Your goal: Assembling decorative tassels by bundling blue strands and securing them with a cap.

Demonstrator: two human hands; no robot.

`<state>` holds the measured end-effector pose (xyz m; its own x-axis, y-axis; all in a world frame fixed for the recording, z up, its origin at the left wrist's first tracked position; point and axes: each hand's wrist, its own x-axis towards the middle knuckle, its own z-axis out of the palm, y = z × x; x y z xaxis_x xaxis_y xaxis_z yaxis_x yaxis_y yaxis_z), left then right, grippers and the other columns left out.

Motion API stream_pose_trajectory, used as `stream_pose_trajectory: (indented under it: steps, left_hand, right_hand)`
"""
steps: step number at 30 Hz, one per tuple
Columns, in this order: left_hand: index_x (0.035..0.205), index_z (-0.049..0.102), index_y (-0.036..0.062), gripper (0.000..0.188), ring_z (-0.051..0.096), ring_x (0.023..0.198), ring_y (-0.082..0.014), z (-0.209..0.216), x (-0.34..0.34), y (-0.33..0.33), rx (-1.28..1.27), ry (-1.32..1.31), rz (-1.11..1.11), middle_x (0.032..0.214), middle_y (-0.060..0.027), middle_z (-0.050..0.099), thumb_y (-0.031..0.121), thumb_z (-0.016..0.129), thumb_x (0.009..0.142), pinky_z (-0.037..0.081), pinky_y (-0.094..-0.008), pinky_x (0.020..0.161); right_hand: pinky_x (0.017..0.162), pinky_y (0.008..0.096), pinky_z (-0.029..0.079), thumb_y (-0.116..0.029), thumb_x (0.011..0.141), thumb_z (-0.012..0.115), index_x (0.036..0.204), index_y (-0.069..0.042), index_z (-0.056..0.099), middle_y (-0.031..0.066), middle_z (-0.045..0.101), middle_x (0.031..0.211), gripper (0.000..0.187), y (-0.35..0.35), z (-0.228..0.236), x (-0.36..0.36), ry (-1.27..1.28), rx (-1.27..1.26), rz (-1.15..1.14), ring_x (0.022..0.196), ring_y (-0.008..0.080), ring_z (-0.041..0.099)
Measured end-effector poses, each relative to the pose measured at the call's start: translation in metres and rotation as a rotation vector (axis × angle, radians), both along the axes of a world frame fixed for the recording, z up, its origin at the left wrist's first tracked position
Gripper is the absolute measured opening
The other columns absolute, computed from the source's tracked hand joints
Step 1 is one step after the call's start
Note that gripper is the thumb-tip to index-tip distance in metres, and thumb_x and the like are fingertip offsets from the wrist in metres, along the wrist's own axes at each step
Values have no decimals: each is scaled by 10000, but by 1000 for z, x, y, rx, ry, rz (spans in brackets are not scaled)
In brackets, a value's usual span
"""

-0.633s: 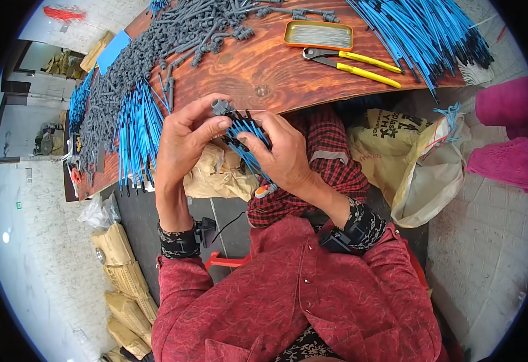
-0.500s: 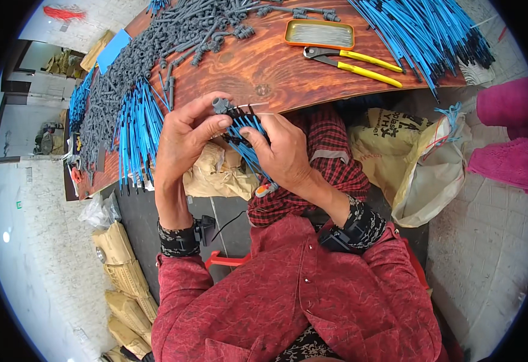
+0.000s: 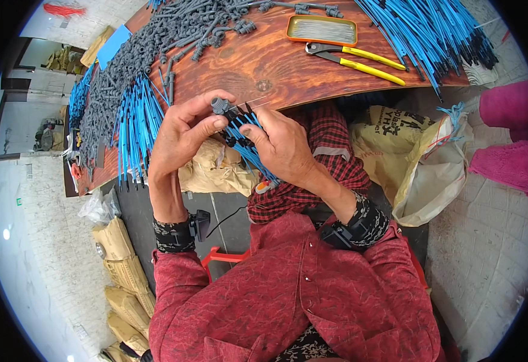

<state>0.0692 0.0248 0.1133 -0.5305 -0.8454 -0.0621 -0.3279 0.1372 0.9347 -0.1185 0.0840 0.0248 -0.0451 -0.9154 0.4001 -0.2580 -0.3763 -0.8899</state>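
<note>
Between the fingers of my left hand (image 3: 182, 136) is a grey ribbed plastic fitting (image 3: 220, 106), pinched by thumb and forefinger. My right hand (image 3: 285, 148) is closed, its thumb pressed over a bundle of thin blue tubes with black ends (image 3: 244, 137). This bundle slants down over my lap, partly hidden by the right hand. A thin metal wire (image 3: 254, 100) sticks out between the fitting and my right fingertips; which fingers grip it is hidden. Both hands are close together just off the wooden table's (image 3: 240, 72) front edge.
Grey fittings (image 3: 116, 87) lie heaped at the table's left, beside more blue tubes (image 3: 137, 130). Yellow-handled pliers (image 3: 369, 63) lie below an orange-rimmed tray of wires (image 3: 321, 30). More blue tubes (image 3: 429, 39) fill the right corner. An open sack (image 3: 433, 181) stands right of my legs.
The wire by my right fingertips now points more upward, where it lay flatter before. My left forearm has shifted slightly left. Both hands keep their holds.
</note>
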Motion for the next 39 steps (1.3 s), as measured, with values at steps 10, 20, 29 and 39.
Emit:
stream_pose_trajectory:
  steps: [10,20,29,39]
  left_hand:
    - [1298,650,15,340,603,901,-69,2,3,-2,26,9,-48,1017,-2,702,129,709,983,503,-253,809]
    - [1303,643,13,355,628,992,-99,-4,2,5,-4,71,-59,1090,-26,710,140,713,979,505,-271,893]
    - [1305,652,39,363,619,1030,-112,-5,-2,5,87,96,-6,1114,-20,697,138,722,964,494,-287,924]
    - [1279,661,17,333,623,1031,-116,2,-3,9,78,116,-87,1101,-28,693,100,711,961,498,-285,925]
  right_hand:
    - [624,509,493,-222,984,620,968,-10,580,184,647,798,216,6,6,1,86,5,-56,737,408,660]
    - [623,538,493,-265,996,598,983,-13,577,202,651,752,252,2,10,-6,97,141,36,694,433,657]
    - [624,522,507,-282,1000,608,952,-14,596,194,653,744,273,7,2,-4,179,-30,-45,712,412,672]
    - [665,535,476,-270,1008,586,911,-12,589,195,655,786,275,5,11,-26,119,103,207,748,430,649]
